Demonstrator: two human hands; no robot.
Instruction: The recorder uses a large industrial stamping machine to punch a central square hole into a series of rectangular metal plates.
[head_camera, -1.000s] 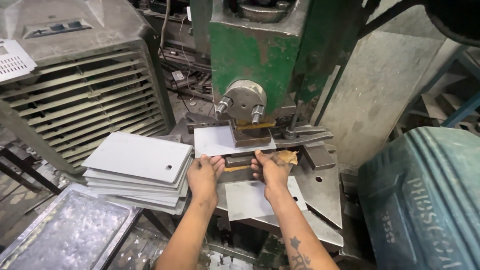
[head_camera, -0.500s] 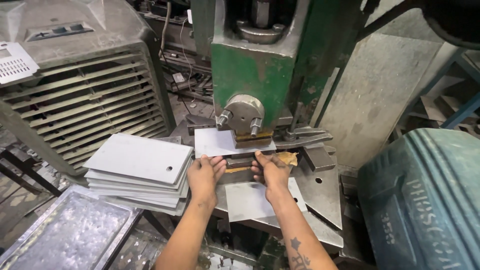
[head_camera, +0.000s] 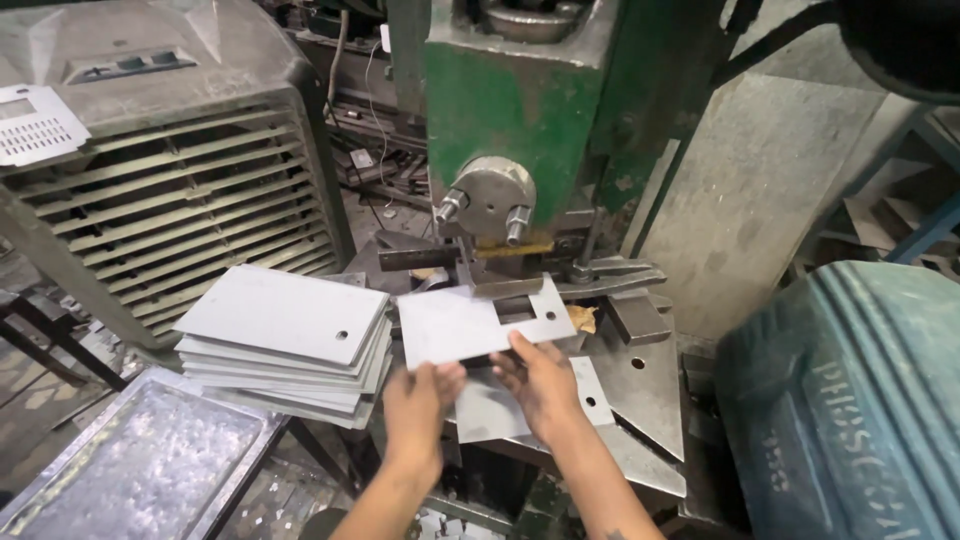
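Both hands grip the near edge of a flat grey metal plate (head_camera: 475, 320) with a rectangular cut-out, left hand (head_camera: 418, 400) beside right hand (head_camera: 540, 378), just before the green press (head_camera: 520, 110). A stack of plates (head_camera: 285, 340) lies left, above a metal tray (head_camera: 130, 470).

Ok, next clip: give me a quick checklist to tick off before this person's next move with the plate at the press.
1. Both hands on the punched metal plate: ok; left hand and right hand hold its near edge.
2. Hands outside the press die: ok.
3. Rectangular cut-out visible in plate: ok.
4. Plate fully clear of die: cannot tell; its far edge lies close under it.
5. Stack of plates tidy: ok.
6. Ram position: cannot tell.
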